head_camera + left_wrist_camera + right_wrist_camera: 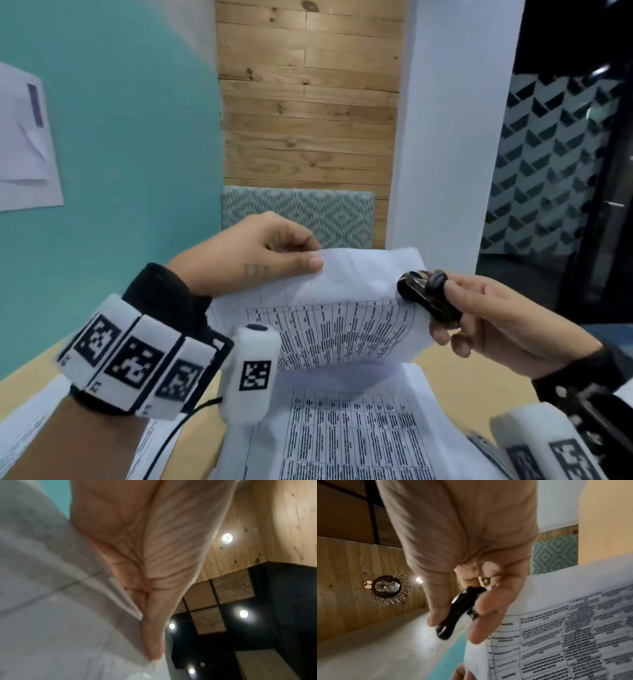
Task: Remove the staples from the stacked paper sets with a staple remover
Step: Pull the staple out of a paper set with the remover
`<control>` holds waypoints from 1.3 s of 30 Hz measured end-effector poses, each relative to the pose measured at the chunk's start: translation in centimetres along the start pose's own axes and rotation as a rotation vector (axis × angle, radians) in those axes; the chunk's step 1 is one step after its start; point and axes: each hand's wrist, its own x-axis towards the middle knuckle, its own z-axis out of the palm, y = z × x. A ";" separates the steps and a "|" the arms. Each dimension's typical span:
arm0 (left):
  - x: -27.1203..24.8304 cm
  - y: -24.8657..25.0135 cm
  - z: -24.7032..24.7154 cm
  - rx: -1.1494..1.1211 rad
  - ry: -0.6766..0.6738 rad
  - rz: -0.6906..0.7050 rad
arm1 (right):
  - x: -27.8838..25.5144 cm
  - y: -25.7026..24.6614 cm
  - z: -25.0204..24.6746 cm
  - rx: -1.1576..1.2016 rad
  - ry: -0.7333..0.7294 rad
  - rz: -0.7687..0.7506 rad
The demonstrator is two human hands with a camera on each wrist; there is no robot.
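Head view: thumb and curled fingers of the right hand (496, 318) pinch a black staple remover (428, 296), its long axis running from the palm up and to the left, its nose pointing at the right edge of a lifted printed sheet (342, 308) and just touching it. The left hand (246, 253) pinches the sheet's top left corner between thumb and bent fingers, holding it raised and curved above more printed paper sets (342, 431) on the tan table (195, 442). Behind stand a teal wall (120, 137) and wood panelling (308, 102).
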 end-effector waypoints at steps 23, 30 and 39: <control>-0.6 0.1 2.7 -0.307 0.052 -0.149 | 1.8 -1.3 8.0 -1.459 0.169 -0.637; 0.0 -0.5 3.2 -0.417 -0.035 -0.184 | 2.1 -1.0 7.8 -1.548 0.132 -0.651; 0.8 -1.3 5.0 -0.567 -0.069 -0.232 | 2.7 0.1 6.9 -1.602 0.054 -0.557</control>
